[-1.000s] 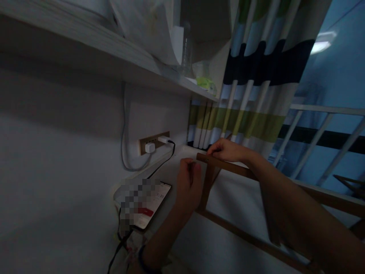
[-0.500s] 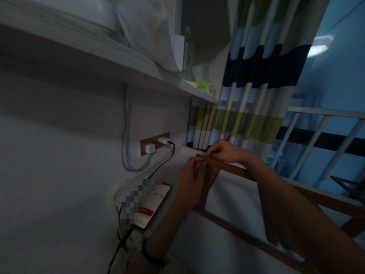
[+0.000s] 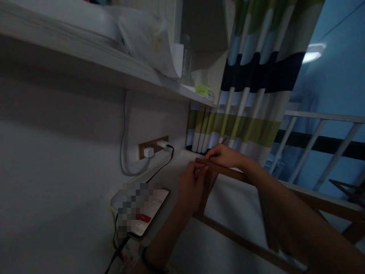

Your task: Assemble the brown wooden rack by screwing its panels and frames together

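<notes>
A brown wooden frame [image 3: 228, 171] of joined bars stands on the white surface, its top bar running from between my hands toward the lower right. My left hand [image 3: 191, 186] is closed in a pinch at the near side of the bar's end, thumb and fingertips touching the corner joint. Whatever small thing those fingers hold is too dark to make out. From the far side, my right hand [image 3: 224, 155] reaches over the top bar with fingers curled and pinched against the same end. Its fingertips are partly hidden by the bar.
Left of my left hand lies a lit phone [image 3: 152, 213], partly blurred out, with a black cable. Two chargers plug into a wall socket strip [image 3: 142, 150]. Overhead juts a shelf [image 3: 137, 72] with a plastic bottle [image 3: 186, 61]. A striped curtain [image 3: 251, 102] and white railing [image 3: 322, 115] stand behind.
The view has tilted slightly, so everything sits a little lower in it. Both hands keep their pinch at the bar's end, with only tiny finger movement.
</notes>
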`<state>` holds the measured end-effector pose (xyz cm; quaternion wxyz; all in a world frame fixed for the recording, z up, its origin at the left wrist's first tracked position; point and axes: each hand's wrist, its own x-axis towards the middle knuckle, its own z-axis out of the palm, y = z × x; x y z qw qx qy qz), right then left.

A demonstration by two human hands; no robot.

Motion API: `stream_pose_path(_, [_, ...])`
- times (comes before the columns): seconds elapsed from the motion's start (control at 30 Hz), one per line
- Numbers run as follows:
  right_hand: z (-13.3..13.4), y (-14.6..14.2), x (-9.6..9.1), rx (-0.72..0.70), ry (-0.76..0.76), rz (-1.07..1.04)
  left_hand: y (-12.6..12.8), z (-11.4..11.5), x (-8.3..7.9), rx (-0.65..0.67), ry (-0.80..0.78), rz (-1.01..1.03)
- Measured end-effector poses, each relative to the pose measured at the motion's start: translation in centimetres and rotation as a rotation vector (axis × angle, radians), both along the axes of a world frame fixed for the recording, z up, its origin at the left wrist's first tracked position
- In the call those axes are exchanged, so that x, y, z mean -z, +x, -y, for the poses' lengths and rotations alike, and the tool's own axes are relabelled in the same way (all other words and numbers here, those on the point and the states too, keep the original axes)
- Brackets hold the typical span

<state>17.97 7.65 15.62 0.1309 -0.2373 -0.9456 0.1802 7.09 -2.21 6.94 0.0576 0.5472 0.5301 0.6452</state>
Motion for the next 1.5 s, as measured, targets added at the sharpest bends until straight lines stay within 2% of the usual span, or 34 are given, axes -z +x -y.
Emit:
stream_pose_path(0.4, [0.0, 0.0, -0.1, 0.013, -0.018, -0.011, 0.1, -0.2, 0.3, 0.015, 0.042, 0.012])
stream_pose_path(0.83, [0.3, 0.1, 0.0, 0.058, -0.052, -0.015, -0.6, -0.2, 1.3, 0.157, 0.055, 0.174])
stream_pose_path(1.2, [0.3, 0.2, 0.2, -0.006, -0.035, -0.038, -0.1, -0.4, 0.7, 0.129, 0.06, 0.244])
stream_pose_path(1.5, [0.4, 0.1, 0.1, -0.032, -0.029, -0.04, 0.2, -0.6, 0.9, 0.121, 0.059, 0.276])
